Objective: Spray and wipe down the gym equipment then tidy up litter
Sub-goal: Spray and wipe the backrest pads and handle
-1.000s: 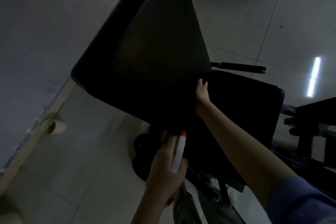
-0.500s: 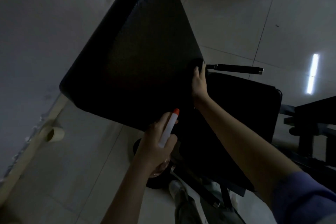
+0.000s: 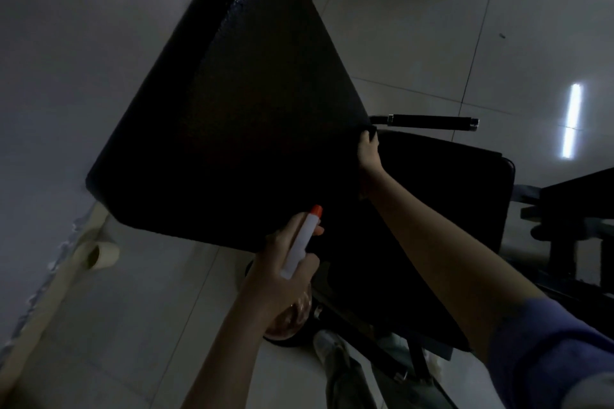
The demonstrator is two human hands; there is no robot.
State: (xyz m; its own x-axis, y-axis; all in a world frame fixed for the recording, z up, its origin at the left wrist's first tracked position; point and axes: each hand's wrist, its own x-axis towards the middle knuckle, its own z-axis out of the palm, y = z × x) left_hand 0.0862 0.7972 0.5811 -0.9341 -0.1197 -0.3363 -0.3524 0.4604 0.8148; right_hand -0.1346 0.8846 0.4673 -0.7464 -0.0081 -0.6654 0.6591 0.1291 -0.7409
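A black padded bench fills the middle of the view, with its raised back pad [image 3: 259, 103] on the left and its seat pad [image 3: 448, 196] on the right. My left hand [image 3: 279, 272] grips a spray bottle [image 3: 300, 242] with a white head and an orange nozzle. The nozzle points at the lower edge of the back pad. My right hand [image 3: 370, 156] reaches to the corner where back pad and seat meet. Its fingertips are wrapped in a dark cloth [image 3: 369, 133] that is hard to make out against the pad.
A black handle bar [image 3: 432, 122] sticks out to the right behind the seat. A roll of beige tape [image 3: 98, 254] lies on the tiled floor by the wall at left. More dark equipment [image 3: 578, 209] stands at the right edge. My shoe [image 3: 327, 347] shows below the bench frame.
My left hand has lifted the spray bottle up toward the back pad's lower edge. My right hand has slid up along the pad's corner.
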